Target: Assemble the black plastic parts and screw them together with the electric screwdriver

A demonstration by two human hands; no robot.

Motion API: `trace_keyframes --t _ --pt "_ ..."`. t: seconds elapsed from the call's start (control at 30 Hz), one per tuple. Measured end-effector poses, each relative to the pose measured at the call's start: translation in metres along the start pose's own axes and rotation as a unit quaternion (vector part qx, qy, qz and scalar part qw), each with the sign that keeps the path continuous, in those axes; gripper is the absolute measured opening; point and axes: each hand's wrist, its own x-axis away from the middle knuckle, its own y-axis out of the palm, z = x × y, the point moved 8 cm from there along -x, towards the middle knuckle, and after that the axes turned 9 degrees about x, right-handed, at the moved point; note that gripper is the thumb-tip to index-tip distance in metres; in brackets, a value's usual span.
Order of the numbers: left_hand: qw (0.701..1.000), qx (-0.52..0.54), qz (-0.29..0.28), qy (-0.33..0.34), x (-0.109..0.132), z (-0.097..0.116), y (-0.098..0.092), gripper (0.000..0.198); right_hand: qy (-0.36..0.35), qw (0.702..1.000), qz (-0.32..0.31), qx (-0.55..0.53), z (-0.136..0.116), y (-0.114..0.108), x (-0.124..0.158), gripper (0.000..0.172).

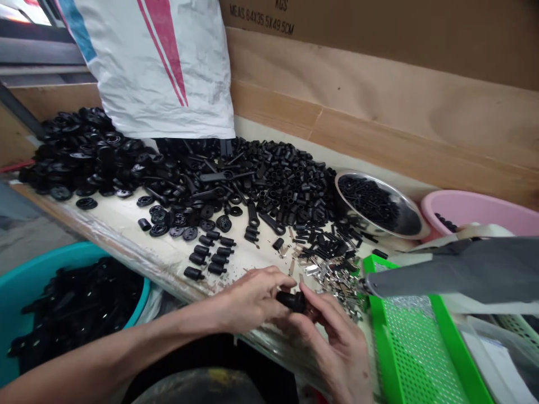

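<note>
Between my two hands, near the table's front edge, is a small black cylindrical plastic part [290, 301]. The fingers of my left hand [255, 297] close on its left end. My right hand [334, 336] pinches its other end with thumb and fingers, which hide that end. Left of my hands, several black cylinders with narrow tips [209, 255] lie in short rows on the table. Small flat metal pieces [337, 280] are scattered just beyond my right hand, beside thin black pins [332, 247].
Piles of black discs [88, 151], crank-shaped pieces [214, 177] and short sleeves [290, 179] cover the back. A steel bowl [410, 224], pink basin [484, 205] and green perforated tray [452, 336] stand right. A teal tub [145, 292] sits lower left; a white sack [168, 67] hangs behind.
</note>
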Motion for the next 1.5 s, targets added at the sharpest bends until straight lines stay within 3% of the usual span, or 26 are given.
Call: trace_keyframes --t 0.1,0.17,0.27,0.33,0.5,0.57,0.7,0.77,0.87,0.97,1.0,1.07,1.13,1.2,1.27,1.4,1.43,1.5 --pt "0.993 0.076 -0.07 -0.053 0.0 -0.005 0.005 0.022 -0.011 1.0 -0.01 -0.002 -0.003 -0.001 -0.002 0.035" --pt "0.997 0.058 -0.03 -0.042 -0.001 -0.007 0.001 0.018 0.002 1.0 -0.009 -0.007 0.001 0.001 0.0 0.034" --pt "0.996 -0.032 0.074 0.033 0.0 0.0 -0.007 0.024 0.021 1.0 0.003 -0.016 0.008 0.004 0.004 0.033" --pt "0.992 -0.061 0.093 0.053 0.001 0.002 -0.008 0.031 0.025 1.0 0.006 -0.016 0.009 0.005 0.004 0.033" --pt "0.998 -0.054 -0.019 0.011 -0.001 0.0 -0.003 0.019 0.018 1.0 -0.011 -0.017 0.005 0.004 -0.002 0.037" --pt "0.998 -0.044 -0.027 0.021 0.0 0.001 0.0 0.017 0.032 0.999 -0.014 -0.019 0.007 0.004 -0.001 0.034" --pt "0.988 -0.076 0.1 0.086 0.005 0.006 -0.004 0.033 0.067 0.997 0.002 -0.03 0.015 0.004 0.004 0.03" --pt "0.986 -0.072 0.127 0.076 0.007 0.005 -0.006 0.033 0.063 0.998 0.009 -0.029 0.014 0.002 0.003 0.031" --pt "0.999 0.031 0.031 0.002 0.003 -0.003 0.001 0.028 0.029 0.999 -0.005 -0.02 0.006 -0.001 -0.002 0.035" --pt "0.99 0.107 -0.074 -0.054 0.002 -0.008 0.009 0.024 0.016 0.999 -0.031 -0.02 0.003 0.0 -0.003 0.038" --pt "0.992 0.095 -0.07 -0.05 0.002 -0.009 0.008 0.023 0.021 0.999 -0.035 -0.024 0.004 0.001 -0.002 0.037" --pt "1.0 0.019 -0.007 0.006 0.002 -0.007 0.002 0.023 0.045 0.998 -0.026 -0.034 0.01 0.004 0.001 0.034" --pt "0.992 -0.066 0.068 0.08 0.006 0.002 -0.002 0.026 0.076 0.996 -0.005 -0.046 0.017 0.005 0.005 0.031" --pt "0.985 -0.099 0.102 0.097 0.009 0.007 -0.002 0.026 0.094 0.994 0.006 -0.051 0.021 0.005 0.007 0.031" --pt "0.993 -0.071 0.08 0.054 0.008 0.005 -0.002 0.025 0.087 0.995 -0.003 -0.046 0.019 0.004 0.006 0.032" --pt "0.998 0.043 -0.033 -0.029 0.005 0.001 0.001 0.023 0.04 0.998 -0.034 -0.037 0.008 0.002 0.0 0.038" --pt "0.997 0.055 -0.045 -0.04 0.005 -0.001 0.002 0.022 0.036 0.998 -0.04 -0.04 0.008 0.003 0.0 0.038" --pt "0.999 0.024 -0.013 -0.025 0.005 -0.005 -0.001 0.02 0.05 0.997 -0.036 -0.05 0.011 0.006 0.001 0.035"
